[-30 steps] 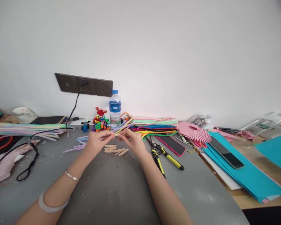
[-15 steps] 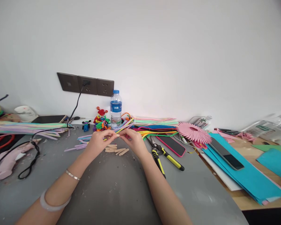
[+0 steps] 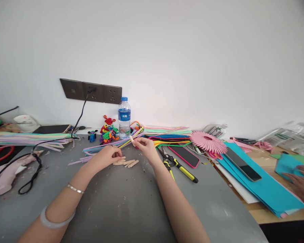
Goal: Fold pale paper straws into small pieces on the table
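Pinched between the fingertips of my right hand (image 3: pixel 147 149) is a short wooden craft stick piece (image 3: pixel 132 139), held upright above the grey table. My left hand (image 3: pixel 106 157) is lower down, its fingers curled at the left end of a small pile of cut craft stick pieces (image 3: pixel 128 163). The fingers are closed; whatever is between them is hidden. Behind both hands lie purple, blue and yellow pipe cleaners (image 3: pixel 111 147).
A water bottle (image 3: pixel 124 118) stands beside pipe cleaner figures (image 3: pixel 108 130). Pruning shears (image 3: pixel 183 170) and a red-edged phone (image 3: pixel 184 156) lie right. A pink glue gun (image 3: pixel 8 172) with its cord is left. Another person's hand (image 3: pixel 300 184) touches blue paper at far right.
My hands have come apart. The left moved down to the stick pile; the right lifted slightly with a stick piece. Another person's hand has appeared at the far right.
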`<action>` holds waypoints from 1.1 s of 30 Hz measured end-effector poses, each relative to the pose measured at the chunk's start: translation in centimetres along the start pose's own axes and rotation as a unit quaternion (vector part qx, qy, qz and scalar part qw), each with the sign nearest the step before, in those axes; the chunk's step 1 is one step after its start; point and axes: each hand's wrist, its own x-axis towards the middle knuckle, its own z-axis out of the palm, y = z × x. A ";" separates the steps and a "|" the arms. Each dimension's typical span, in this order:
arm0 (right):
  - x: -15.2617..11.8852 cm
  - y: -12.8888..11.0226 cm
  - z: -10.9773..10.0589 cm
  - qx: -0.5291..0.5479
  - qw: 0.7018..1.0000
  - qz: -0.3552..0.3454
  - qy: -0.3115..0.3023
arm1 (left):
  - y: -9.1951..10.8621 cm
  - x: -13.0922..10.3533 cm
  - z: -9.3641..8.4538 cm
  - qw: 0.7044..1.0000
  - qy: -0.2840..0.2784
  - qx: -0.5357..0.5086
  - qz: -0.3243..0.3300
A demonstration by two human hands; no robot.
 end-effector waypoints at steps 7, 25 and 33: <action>-0.3 -0.7 -0.1 0.127 0.983 0.111 -0.067 | -0.4 -0.3 0.0 1.000 -0.015 -0.016 -0.009; -0.9 -1.7 1.2 0.183 0.967 0.134 -0.118 | 2.0 0.3 -0.1 0.941 0.137 -0.307 -0.036; -1.0 -1.1 2.0 0.178 0.969 0.121 -0.119 | 2.3 0.7 1.7 0.818 0.122 -0.551 -0.115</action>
